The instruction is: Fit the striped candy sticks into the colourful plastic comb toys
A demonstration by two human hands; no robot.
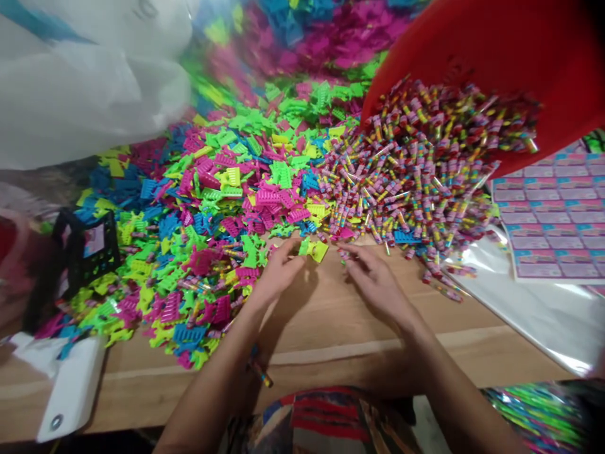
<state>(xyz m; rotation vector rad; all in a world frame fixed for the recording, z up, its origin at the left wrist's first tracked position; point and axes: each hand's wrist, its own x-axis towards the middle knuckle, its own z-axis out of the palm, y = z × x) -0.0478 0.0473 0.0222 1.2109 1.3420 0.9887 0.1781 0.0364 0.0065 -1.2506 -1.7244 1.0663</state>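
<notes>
My left hand (278, 271) and my right hand (378, 284) rest palm down at the near edge of a large heap of neon plastic hair clips (227, 202). A yellow and green clip (314, 250) lies between them, just beyond my left fingertips. My right fingertips are at a small striped tube (344, 254), but the picture does not show if they grip it. A mass of striped tubes (416, 170) spills from a tilted red plastic tub (472, 50) onto the clips. Another tube (259, 372) lies by my left wrist.
A wooden table (331, 340) bears the heap. Printed label sheets (553, 214) lie on clear plastic film (520, 309) at right. A black crate (85, 252) stands at left, a white plastic bag (85, 75) bulges top left, and shiny foil (534, 410) lies at lower right.
</notes>
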